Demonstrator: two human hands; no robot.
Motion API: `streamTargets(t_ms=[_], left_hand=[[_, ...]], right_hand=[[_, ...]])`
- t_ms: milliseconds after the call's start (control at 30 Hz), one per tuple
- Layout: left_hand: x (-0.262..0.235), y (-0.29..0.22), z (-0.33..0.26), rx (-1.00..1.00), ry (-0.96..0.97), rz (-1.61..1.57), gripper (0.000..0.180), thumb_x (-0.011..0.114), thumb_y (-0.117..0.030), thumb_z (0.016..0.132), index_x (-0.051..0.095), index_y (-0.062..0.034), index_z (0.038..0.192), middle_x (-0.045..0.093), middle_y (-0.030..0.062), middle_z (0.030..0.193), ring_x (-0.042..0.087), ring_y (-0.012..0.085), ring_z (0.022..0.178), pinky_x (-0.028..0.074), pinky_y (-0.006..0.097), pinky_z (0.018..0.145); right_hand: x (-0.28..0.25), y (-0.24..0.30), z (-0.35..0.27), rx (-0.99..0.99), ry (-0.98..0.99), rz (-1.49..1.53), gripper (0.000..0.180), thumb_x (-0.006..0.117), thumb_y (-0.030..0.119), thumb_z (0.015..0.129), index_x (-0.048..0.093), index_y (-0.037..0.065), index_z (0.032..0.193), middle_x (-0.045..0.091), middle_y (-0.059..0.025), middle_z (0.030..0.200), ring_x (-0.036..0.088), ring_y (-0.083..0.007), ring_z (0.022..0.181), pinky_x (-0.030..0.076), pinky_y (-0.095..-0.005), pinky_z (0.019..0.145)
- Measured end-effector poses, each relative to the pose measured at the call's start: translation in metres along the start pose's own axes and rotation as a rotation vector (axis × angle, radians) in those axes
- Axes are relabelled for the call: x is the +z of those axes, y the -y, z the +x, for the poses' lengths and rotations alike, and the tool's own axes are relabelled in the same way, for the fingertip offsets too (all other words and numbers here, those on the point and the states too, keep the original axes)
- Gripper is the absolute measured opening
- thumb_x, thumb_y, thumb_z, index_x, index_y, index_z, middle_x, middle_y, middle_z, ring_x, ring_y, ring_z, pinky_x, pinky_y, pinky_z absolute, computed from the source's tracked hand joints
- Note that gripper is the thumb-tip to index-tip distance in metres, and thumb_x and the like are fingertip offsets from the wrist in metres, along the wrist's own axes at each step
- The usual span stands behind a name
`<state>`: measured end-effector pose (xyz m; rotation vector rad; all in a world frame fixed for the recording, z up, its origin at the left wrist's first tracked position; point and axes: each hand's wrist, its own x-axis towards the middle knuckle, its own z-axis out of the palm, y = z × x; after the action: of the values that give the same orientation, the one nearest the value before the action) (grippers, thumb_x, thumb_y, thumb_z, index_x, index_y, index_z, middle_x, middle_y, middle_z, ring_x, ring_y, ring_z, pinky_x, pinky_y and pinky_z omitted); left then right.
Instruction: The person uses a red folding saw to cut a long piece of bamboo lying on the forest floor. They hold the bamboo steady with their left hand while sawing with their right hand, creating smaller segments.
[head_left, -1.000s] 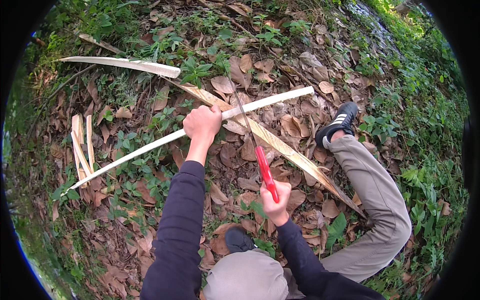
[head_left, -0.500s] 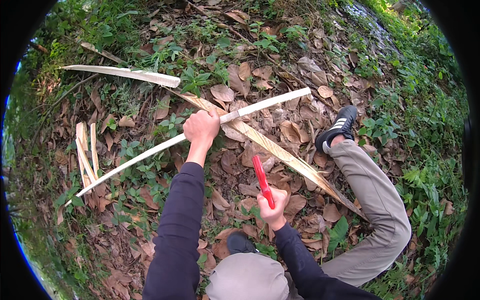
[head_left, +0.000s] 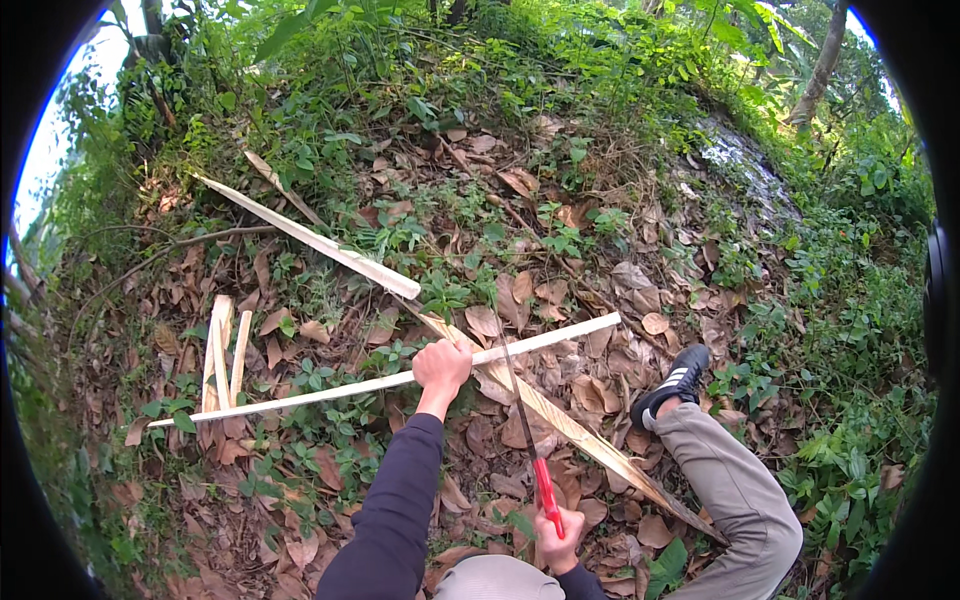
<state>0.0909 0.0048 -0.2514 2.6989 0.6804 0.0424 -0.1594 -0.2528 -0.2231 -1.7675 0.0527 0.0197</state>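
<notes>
My left hand [head_left: 442, 367] is closed around a long, pale wooden strip [head_left: 555, 338], pressing it where it crosses a split wooden plank [head_left: 570, 425] on the ground. The strip's right end sticks out past the plank, and its thin left end reaches far to the left. In my right hand [head_left: 560, 540] is the red handle of a handsaw [head_left: 546, 490]. Its narrow dark blade runs away from me and crosses the strip just right of my left hand. Whether the teeth have cut in cannot be made out.
Another pale wooden strip [head_left: 320, 243] lies at the upper left, and short wooden pieces [head_left: 221, 350] rest at the left. My bent leg [head_left: 735, 480] and black shoe [head_left: 680, 380] are beside the plank's right end. Dry leaves and green plants cover the sloping ground.
The view has tilted upward. My right hand has drawn back toward me, and the saw's blade now shows lying across the strip. My left hand keeps its hold on the strip.
</notes>
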Motion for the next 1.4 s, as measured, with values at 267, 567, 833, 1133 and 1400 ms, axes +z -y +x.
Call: streamTargets(t_ms=[267,567,833,1133,1400], left_hand=[[0.012,-0.014,-0.031,0.006,0.027,0.028,0.047,0.049,-0.037,0.088,0.076,-0.0003,0.080,0.071,0.0234,0.077,0.072,0.0398,0.075,0.056,0.049,0.071],[0.007,-0.005,-0.011,0.019,-0.038,0.025,0.048,0.048,-0.039,0.089,0.076,-0.0008,0.079,0.070,0.0239,0.076,0.071,0.0410,0.074,0.055,0.050,0.072],[0.015,0.000,-0.020,0.066,-0.040,0.034,0.046,0.048,-0.037,0.088,0.076,-0.0021,0.078,0.071,0.0232,0.076,0.071,0.0408,0.074,0.055,0.050,0.071],[0.017,-0.010,-0.042,0.061,-0.037,0.075,0.050,0.046,-0.040,0.089,0.077,-0.0015,0.080,0.071,0.0236,0.077,0.071,0.0411,0.075,0.056,0.050,0.073],[0.002,0.007,-0.010,0.091,-0.136,0.057,0.048,0.051,-0.041,0.088,0.076,-0.0018,0.077,0.072,0.0213,0.076,0.072,0.0392,0.074,0.056,0.050,0.070]], right_hand=[[0.017,0.049,0.062,-0.094,-0.077,-0.132,0.022,0.061,0.008,0.078,0.050,0.001,0.060,0.043,-0.0087,0.048,0.047,-0.0154,0.039,0.034,-0.0330,0.043],[-0.009,0.032,0.020,-0.076,0.009,-0.094,0.019,0.060,0.009,0.074,0.052,0.001,0.058,0.044,-0.0089,0.047,0.049,-0.0193,0.039,0.038,-0.0333,0.044],[0.014,0.025,0.044,-0.127,0.004,-0.111,0.018,0.061,0.010,0.077,0.056,0.002,0.062,0.046,-0.0114,0.048,0.054,-0.0240,0.041,0.039,-0.0357,0.045],[0.018,0.019,0.089,-0.168,-0.066,-0.066,0.023,0.061,0.011,0.077,0.050,0.001,0.060,0.043,-0.0131,0.049,0.046,-0.0220,0.039,0.036,-0.0365,0.044],[-0.008,0.021,0.016,-0.179,0.007,-0.044,0.021,0.059,0.009,0.075,0.051,0.001,0.058,0.042,-0.0035,0.046,0.044,-0.0096,0.042,0.033,-0.0308,0.043]])
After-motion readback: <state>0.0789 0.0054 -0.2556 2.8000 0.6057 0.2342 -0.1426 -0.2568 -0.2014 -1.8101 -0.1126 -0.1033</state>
